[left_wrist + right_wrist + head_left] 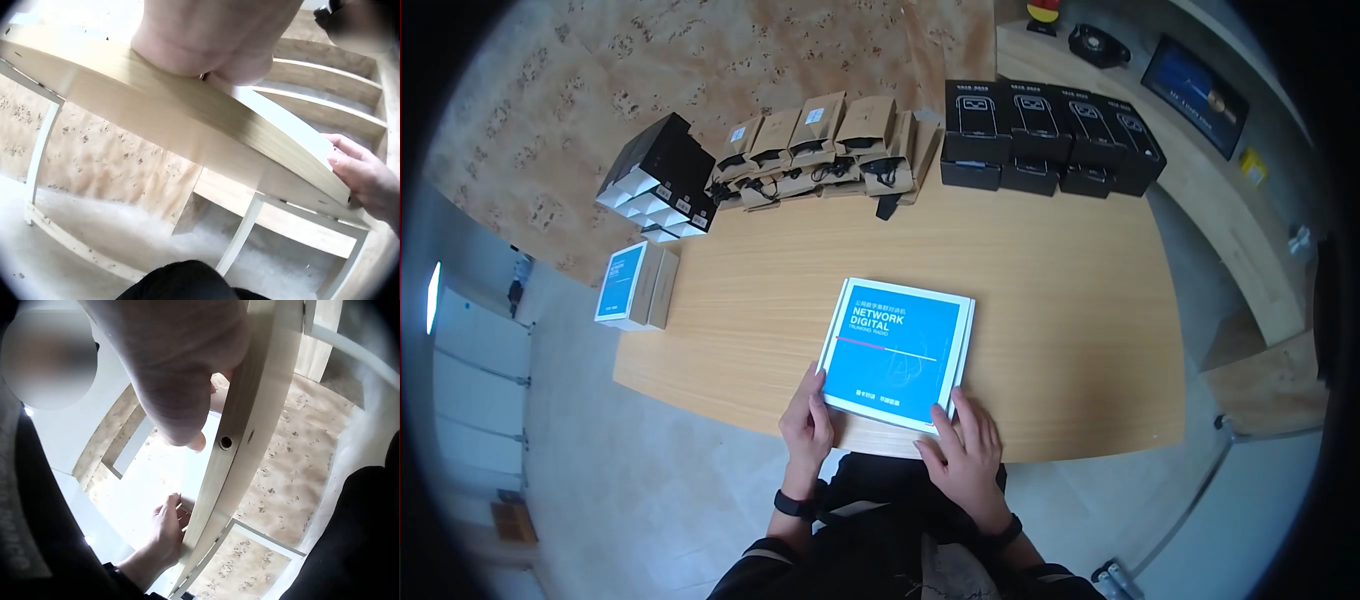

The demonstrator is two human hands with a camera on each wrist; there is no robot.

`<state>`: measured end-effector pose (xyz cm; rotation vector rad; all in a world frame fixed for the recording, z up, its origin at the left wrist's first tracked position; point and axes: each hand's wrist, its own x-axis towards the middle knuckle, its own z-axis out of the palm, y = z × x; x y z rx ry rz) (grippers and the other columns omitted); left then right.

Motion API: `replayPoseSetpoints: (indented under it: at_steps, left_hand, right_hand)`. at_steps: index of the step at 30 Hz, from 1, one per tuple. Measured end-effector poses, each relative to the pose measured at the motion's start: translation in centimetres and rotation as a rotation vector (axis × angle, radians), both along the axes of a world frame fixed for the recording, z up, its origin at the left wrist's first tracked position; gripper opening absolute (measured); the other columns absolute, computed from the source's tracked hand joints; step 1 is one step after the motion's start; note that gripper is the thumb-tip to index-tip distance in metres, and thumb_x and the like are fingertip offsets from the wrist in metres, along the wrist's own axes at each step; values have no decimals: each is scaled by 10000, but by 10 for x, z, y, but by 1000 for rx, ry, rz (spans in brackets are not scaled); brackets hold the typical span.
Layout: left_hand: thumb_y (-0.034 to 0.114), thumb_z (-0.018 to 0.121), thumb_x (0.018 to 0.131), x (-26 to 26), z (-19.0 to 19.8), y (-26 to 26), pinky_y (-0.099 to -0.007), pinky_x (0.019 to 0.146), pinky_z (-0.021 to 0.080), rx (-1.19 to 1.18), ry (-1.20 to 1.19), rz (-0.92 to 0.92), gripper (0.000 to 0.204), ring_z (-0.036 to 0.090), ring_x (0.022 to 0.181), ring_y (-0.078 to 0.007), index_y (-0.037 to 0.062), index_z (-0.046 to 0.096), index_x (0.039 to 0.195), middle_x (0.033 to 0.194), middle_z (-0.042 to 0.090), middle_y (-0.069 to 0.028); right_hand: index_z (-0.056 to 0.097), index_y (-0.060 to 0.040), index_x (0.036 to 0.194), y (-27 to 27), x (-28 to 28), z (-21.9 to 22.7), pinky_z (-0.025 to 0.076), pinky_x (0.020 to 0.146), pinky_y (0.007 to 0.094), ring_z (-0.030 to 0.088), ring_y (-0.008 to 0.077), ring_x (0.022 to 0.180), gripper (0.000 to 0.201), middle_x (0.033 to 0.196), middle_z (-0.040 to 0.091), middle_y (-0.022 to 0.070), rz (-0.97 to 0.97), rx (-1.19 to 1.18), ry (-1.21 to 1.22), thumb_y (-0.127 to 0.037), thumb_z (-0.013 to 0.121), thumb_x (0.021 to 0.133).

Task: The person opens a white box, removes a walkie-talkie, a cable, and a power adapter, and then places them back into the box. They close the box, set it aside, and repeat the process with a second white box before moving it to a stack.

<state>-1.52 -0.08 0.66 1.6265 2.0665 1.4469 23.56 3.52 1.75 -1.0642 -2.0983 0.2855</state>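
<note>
A flat white trunking radio box (890, 350) with a blue printed top lies near the front edge of the wooden table (1080, 330). My left hand (808, 425) grips its lower left side, fingers along the edge. At the lower right corner, my right hand (968, 455) rests its fingertips on the box, thumb spread toward the table's front edge. In the left wrist view the right hand (365, 178) shows beside the white box side. The right wrist view catches the left hand (167, 528) at the box, fingers bent; table edges hide much of the box there.
Two more blue-topped boxes (630, 285) stand at the table's left. Behind them are stacked black boxes with white open ends (660, 180). Brown paper packets (815, 140) with black cables line the back, beside several black boxes (1050, 135). A curved shelf (1240, 190) runs along the right.
</note>
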Motion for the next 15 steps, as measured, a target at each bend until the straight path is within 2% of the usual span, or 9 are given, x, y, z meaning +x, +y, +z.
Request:
replayPoseSetpoints:
  at_steps: [2, 4, 6, 7, 8, 9, 11, 14, 15]
  left_hand:
    - [58, 487, 1032, 5, 6, 3, -348, 940, 540, 59, -26, 8, 301, 691, 1154, -318, -36, 677, 1246, 1284, 673, -245]
    - [42, 498, 1025, 3, 8, 2, -332, 922, 542, 45, -77, -26, 299, 701, 1128, -294, -30, 677, 1253, 1279, 679, -238]
    - [39, 520, 1013, -2, 5, 1, -326, 872, 557, 60, -90, -42, 290, 722, 1056, -276, -26, 681, 1246, 1261, 692, -226]
    - [36, 529, 1006, -2, 10, -1, -324, 842, 561, 4, -158, -57, 291, 729, 1017, -269, -22, 679, 1248, 1253, 696, -222]
    - [33, 538, 998, -3, 12, -2, -323, 812, 566, -56, -225, -69, 293, 736, 977, -263, -19, 677, 1250, 1244, 701, -219]
    - [64, 575, 985, -6, 8, 0, -327, 764, 570, 35, -108, -112, 345, 742, 906, -265, -8, 630, 1318, 1205, 709, -230]
    - [122, 609, 980, -7, 16, -7, -371, 872, 556, -123, -235, -140, 477, 717, 1042, -335, -5, 517, 1430, 1223, 685, -249]
    - [147, 624, 974, -10, 29, -5, -398, 991, 516, -92, -256, -222, 523, 654, 1191, -371, -14, 487, 1453, 1315, 631, -260]
    - [164, 631, 977, -14, 27, -5, -393, 1025, 495, -93, -294, -250, 532, 628, 1231, -369, -19, 484, 1454, 1338, 611, -271]
  right_hand:
    - [666, -103, 1263, -1, -1, 2, 477, 986, 466, 593, 346, 1166, 538, 1422, 523, 179, -11, -39, 10, -268, 829, 777]
    - [604, -45, 1338, -3, -1, 7, 459, 1036, 485, 572, 387, 1221, 633, 1440, 501, 217, 9, -45, -13, -255, 831, 786]
    - [457, 31, 1453, -4, -6, 15, 415, 1101, 499, 523, 445, 1292, 754, 1461, 470, 263, -45, -306, 203, -221, 797, 828]
    - [309, 82, 1515, -3, -3, 19, 382, 1134, 487, 479, 463, 1345, 804, 1471, 444, 300, -54, -265, 131, -165, 736, 880]
    - [309, 82, 1515, -1, -2, 14, 382, 1134, 487, 479, 463, 1345, 804, 1471, 444, 300, -52, -263, 120, -165, 736, 880]
    - [301, 76, 1522, 0, -2, 6, 389, 1127, 473, 486, 445, 1345, 777, 1469, 446, 302, -8, -422, 216, -144, 709, 899]
    - [307, 66, 1525, -5, -6, 0, 415, 1093, 431, 521, 380, 1309, 693, 1439, 472, 289, -5, -623, 302, -119, 648, 951]
    - [327, 64, 1512, -2, -23, 5, 418, 1080, 410, 529, 321, 1276, 643, 1425, 491, 240, -99, -573, 378, -141, 626, 981]
    - [327, 64, 1512, -1, -33, 6, 418, 1080, 410, 529, 321, 1276, 643, 1425, 491, 240, -41, -575, 365, -141, 626, 981]
